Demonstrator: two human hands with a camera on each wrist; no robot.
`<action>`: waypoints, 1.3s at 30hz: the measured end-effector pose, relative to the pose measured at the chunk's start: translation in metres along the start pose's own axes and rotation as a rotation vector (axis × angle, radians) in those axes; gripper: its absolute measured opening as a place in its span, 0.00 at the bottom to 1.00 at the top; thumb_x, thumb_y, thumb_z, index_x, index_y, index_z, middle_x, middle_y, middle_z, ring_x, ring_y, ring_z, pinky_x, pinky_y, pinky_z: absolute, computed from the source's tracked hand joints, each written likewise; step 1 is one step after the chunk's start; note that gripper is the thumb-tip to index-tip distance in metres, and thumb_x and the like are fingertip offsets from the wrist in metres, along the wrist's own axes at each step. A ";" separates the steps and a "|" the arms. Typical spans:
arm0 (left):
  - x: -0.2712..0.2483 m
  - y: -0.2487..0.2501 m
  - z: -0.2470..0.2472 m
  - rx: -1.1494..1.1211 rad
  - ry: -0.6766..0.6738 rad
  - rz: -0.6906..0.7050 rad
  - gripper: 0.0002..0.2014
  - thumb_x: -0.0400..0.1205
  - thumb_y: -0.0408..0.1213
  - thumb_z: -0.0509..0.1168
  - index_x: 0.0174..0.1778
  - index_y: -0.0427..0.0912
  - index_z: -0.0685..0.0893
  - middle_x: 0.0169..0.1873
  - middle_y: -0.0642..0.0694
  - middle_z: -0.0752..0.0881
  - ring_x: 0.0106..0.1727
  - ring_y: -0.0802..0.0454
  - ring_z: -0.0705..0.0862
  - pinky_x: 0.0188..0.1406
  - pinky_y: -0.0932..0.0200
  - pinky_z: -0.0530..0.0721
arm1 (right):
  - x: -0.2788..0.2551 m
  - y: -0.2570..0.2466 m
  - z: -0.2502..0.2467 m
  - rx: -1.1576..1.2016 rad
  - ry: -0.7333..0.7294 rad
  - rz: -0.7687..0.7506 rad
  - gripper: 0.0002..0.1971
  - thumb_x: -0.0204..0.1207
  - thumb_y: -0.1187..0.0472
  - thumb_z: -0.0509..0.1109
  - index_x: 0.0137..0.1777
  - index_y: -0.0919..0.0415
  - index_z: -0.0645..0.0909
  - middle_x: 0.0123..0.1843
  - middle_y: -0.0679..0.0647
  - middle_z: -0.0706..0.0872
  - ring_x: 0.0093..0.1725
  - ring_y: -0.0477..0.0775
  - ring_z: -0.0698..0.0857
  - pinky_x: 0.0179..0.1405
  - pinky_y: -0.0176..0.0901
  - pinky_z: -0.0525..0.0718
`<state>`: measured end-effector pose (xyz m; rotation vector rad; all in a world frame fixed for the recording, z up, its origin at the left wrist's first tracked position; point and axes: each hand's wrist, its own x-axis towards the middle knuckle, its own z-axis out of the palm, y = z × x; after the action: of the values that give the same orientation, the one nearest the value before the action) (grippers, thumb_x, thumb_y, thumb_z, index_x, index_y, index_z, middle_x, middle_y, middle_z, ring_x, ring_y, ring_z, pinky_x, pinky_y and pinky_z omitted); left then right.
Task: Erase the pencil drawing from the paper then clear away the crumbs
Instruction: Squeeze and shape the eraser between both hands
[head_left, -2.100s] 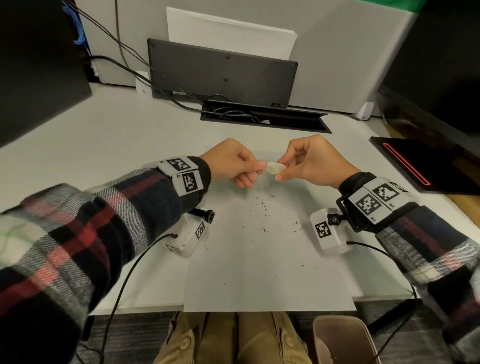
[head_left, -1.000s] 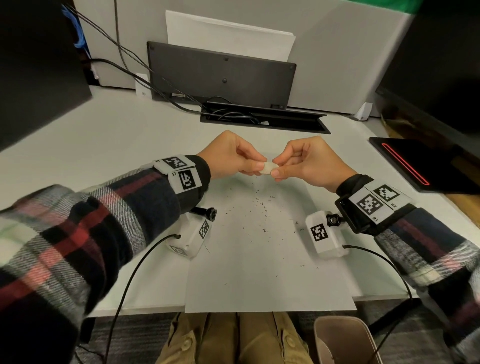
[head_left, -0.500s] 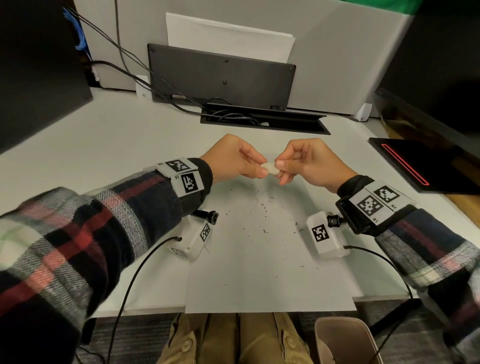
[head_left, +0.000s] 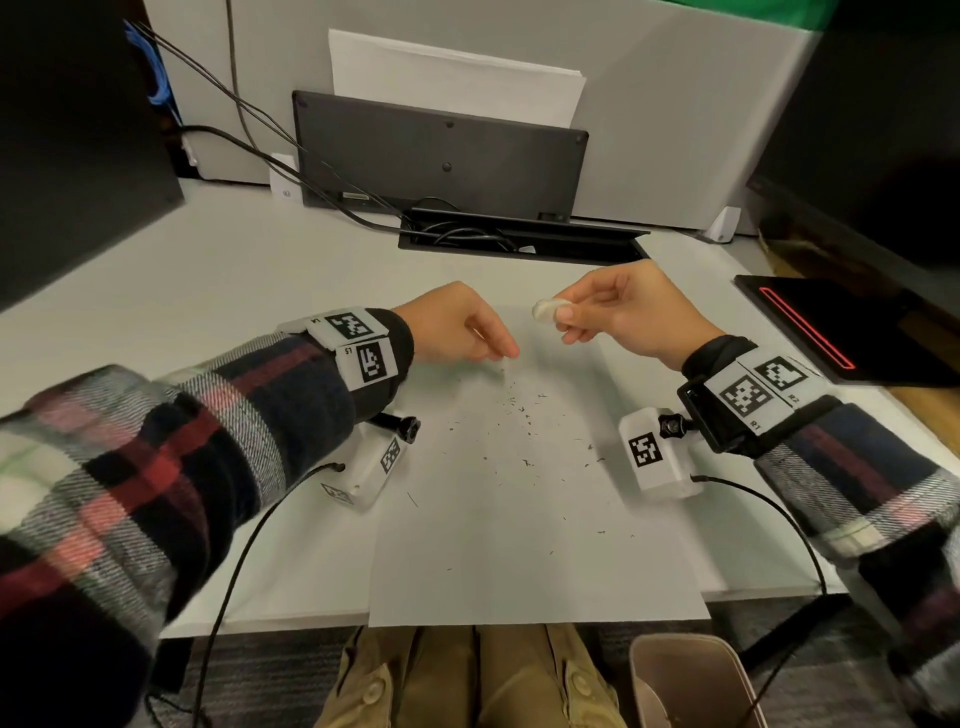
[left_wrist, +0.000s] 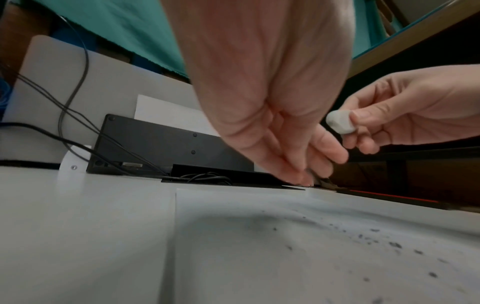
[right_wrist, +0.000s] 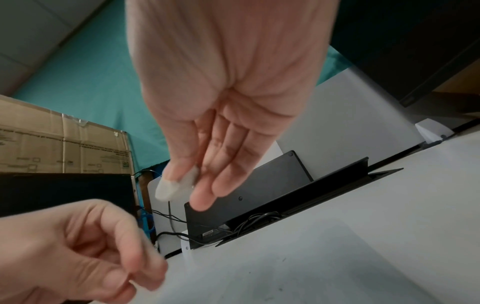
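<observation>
A white sheet of paper (head_left: 519, 545) lies on the desk with dark eraser crumbs (head_left: 524, 415) scattered over its upper half. My right hand (head_left: 558, 312) hovers above the paper's far right corner and pinches a small white eraser (head_left: 543, 310) between thumb and fingers. The same eraser (left_wrist: 339, 122) shows in the left wrist view and, blurred, (right_wrist: 168, 189) in the right wrist view. My left hand (head_left: 511, 353) is apart from it, lower and to the left, fingertips bunched and pointing down just over the paper. A tiny pale bit (head_left: 496, 370) lies under those fingertips.
A beige waste bin (head_left: 691, 680) stands on the floor below the desk's front edge, right of my knees. A black cable tray (head_left: 519, 241) and an upright black panel (head_left: 441, 150) sit behind the paper. A black device with a red line (head_left: 841, 332) lies at the right.
Both hands held the eraser together before. My left hand has let go and dropped left toward the paper. My right hand has drawn the eraser up and to the right.
</observation>
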<state>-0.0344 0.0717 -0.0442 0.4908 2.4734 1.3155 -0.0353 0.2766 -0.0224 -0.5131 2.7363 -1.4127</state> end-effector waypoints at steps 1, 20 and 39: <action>0.000 -0.001 0.000 0.024 -0.004 0.013 0.12 0.78 0.22 0.65 0.55 0.35 0.87 0.47 0.43 0.89 0.42 0.60 0.86 0.45 0.74 0.83 | -0.001 0.001 0.000 -0.021 -0.010 -0.005 0.02 0.72 0.65 0.73 0.43 0.58 0.86 0.41 0.59 0.89 0.32 0.43 0.87 0.38 0.34 0.86; 0.001 0.009 0.007 -0.188 0.189 0.048 0.12 0.77 0.31 0.71 0.56 0.33 0.85 0.35 0.46 0.87 0.30 0.61 0.87 0.33 0.70 0.85 | -0.003 0.000 0.007 -0.007 -0.083 0.040 0.04 0.76 0.70 0.69 0.42 0.62 0.84 0.34 0.57 0.87 0.28 0.45 0.87 0.35 0.36 0.87; 0.002 0.016 0.006 -0.025 0.349 0.142 0.04 0.74 0.29 0.73 0.43 0.33 0.88 0.36 0.46 0.86 0.33 0.58 0.85 0.27 0.69 0.85 | 0.001 -0.013 0.019 -0.075 -0.063 0.088 0.09 0.73 0.63 0.73 0.49 0.67 0.86 0.34 0.55 0.87 0.27 0.42 0.86 0.38 0.37 0.87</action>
<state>-0.0309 0.0850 -0.0344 0.4729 2.7381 1.6065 -0.0298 0.2540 -0.0236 -0.4266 2.7339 -1.2568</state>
